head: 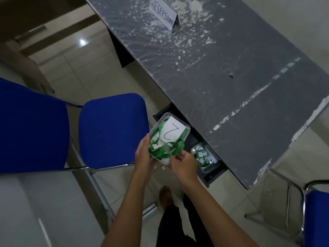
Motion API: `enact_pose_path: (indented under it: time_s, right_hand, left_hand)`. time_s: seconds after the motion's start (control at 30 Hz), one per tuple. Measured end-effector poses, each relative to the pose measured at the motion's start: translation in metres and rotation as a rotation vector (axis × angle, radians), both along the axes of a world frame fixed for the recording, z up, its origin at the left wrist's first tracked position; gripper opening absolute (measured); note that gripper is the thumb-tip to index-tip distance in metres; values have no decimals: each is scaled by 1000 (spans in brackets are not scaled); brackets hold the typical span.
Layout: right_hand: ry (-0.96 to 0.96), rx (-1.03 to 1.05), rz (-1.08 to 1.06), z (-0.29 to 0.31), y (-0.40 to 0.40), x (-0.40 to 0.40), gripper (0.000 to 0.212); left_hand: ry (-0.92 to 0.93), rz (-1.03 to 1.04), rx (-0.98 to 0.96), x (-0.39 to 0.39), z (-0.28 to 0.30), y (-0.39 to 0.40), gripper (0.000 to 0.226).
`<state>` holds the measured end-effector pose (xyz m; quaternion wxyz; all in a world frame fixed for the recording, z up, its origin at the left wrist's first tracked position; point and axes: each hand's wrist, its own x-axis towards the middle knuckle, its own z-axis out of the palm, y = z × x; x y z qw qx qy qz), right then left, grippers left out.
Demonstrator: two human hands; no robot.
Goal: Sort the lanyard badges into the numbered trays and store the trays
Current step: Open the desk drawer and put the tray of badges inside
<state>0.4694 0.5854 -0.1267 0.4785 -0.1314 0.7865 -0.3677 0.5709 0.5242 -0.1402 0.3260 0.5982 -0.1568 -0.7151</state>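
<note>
**Tray 2 on its way into the drawer**

Sorting looks finished to me: the tabletop (231, 68) shows no badges, only a paper sign (162, 14). Going left to right, my left hand (143, 154) cups the near left side of tray 2 (169, 135), fingers wrapped under its edge, a firm grip. The tray, full of green lanyards (175, 148), hangs tilted above the open drawer (208, 168). My right hand (184, 164) holds the near right corner, thumb and fingers pinching at the rim and a lanyard loop. Another filled tray (204, 157) already sits in the drawer. Left, I judge: set this tray in and close up.
</note>
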Motion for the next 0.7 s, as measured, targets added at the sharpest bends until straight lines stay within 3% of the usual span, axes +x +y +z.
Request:
enact_pose_path:
  time_s: [0.3,0.47,0.7]
  right_hand:
    - [-47,-10,-151,-25,-16,-24,7]
    - [85,15,-21,-25,-12,-38,27]
    - [402,-26,261,-26,17,-49,27]
  left_hand:
    - [-132,-30,-154,-19,-10,-7,29]
    - [-236,-1,-166,-40,-13,-18,16]
    - [-407,60,-185,-73,-24,-28,20]
